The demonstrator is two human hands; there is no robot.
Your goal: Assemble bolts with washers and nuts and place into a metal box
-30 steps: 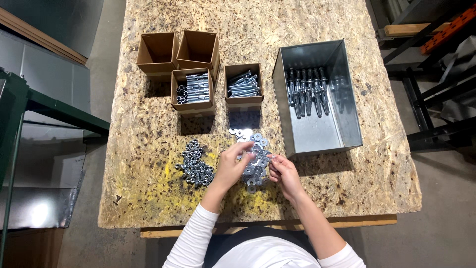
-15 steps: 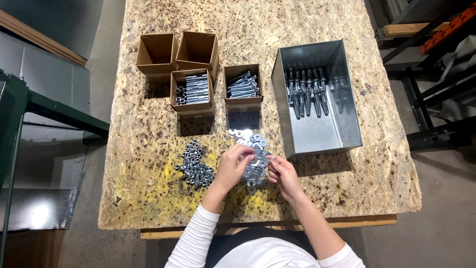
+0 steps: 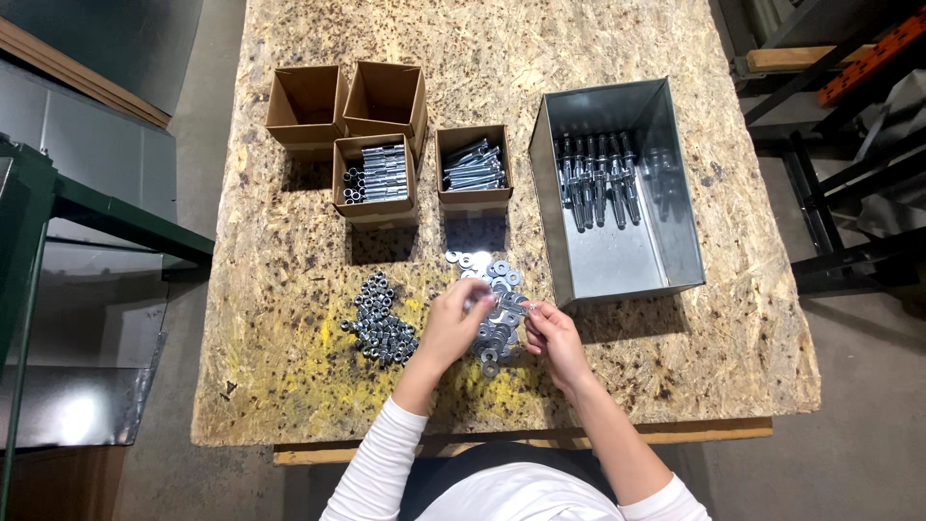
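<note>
Washers (image 3: 494, 309), a loose pile at table (image 3: 289, 289) centre, 6 o'clock of the bolt box (image 3: 473, 170), nuts (image 3: 379, 320) at 9 o'clock: small, stiff, slick steel, likely best pinched by the rim; left hand (image 3: 451, 323) and right hand (image 3: 555, 338) fingertips closed on a small metal piece.

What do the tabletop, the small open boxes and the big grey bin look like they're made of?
The tabletop looks like oriented strand board: pressed wood flakes, raw finish, with yellow stains. The small boxes seem plain brown cardboard, matte with folded walls. The big bin looks like thin sheet metal, probably galvanized steel: dull grey, reflective inner walls.
</note>
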